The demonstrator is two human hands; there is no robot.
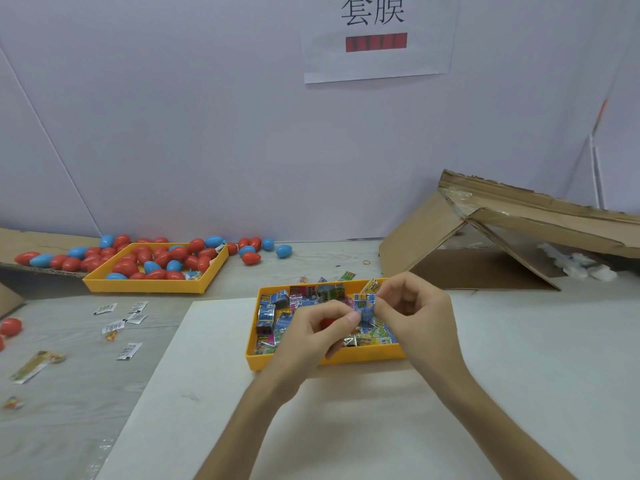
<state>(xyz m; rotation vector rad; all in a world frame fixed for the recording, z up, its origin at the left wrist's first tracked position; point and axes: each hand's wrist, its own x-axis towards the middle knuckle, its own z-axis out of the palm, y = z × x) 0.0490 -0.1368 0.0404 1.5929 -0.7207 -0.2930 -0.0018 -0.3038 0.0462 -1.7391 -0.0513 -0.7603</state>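
Both hands, left hand (322, 327) and right hand (412, 306), pinch a little blue sleeve (364, 307) mid-frame over the yellow tray (332, 361). Thin film, so pulling too hard could probably tear it or drop it.

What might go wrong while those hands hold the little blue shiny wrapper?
The small blue printed film wrapper is pinched between the left hand and the right hand; a hard pull might tear or crumple it.
A red thing sits tucked in the left palm, mostly hidden; it might slip into the yellow plastic tray below.
Some loose red and blue plastic eggs lie on the pale wooden table outside any tray; a bump could set them rolling.
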